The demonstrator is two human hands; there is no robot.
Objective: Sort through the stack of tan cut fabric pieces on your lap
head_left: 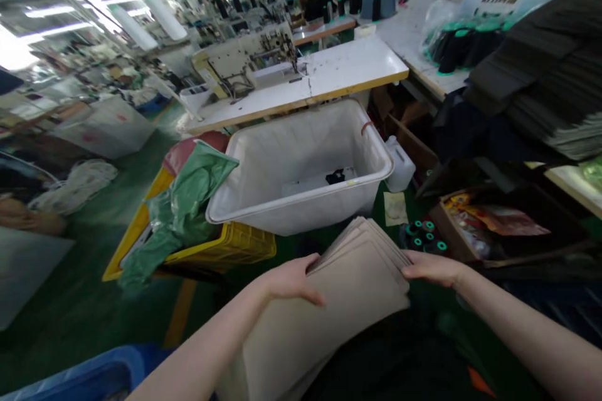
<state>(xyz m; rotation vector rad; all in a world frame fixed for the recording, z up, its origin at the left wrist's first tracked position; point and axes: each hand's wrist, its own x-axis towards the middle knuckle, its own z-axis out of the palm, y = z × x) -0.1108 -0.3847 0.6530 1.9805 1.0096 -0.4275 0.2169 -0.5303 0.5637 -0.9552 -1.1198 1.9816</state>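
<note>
Head view, nearest first, places given from the white tub:
Fabric stack: beige cut fabric pieces (348,288) in a fanned pile, held up in front of the white tub (301,163), nearer the camera than its front rim.
Left hand: left hand (294,279) lies on the pile's left edge, thumb on top and fingers curled under, closed on the pieces.
Right hand: right hand (430,266) clasps the pile's far right corner, fingers laid over the top sheets, gripping them.
Blue bin: blue bin (89,376) sits well in front of the tub and to its left, at the bottom edge.
Tub contents: small black scrap (335,176) lies on the tub's floor.
Yellow crate: yellow crate (226,247) sits under the tub's left end, touching it.
Green fabric: green fabric (181,210) hangs over the crate, against the tub's left wall.
Thread cones: green-topped thread cones (423,237) stand on the floor just right of the tub's front corner.
White jug: white jug (401,166) stands just beside the tub's right wall.
Sewing table: white sewing table (348,69) stands right behind the tub, with a sewing machine (247,59) on it.
</note>
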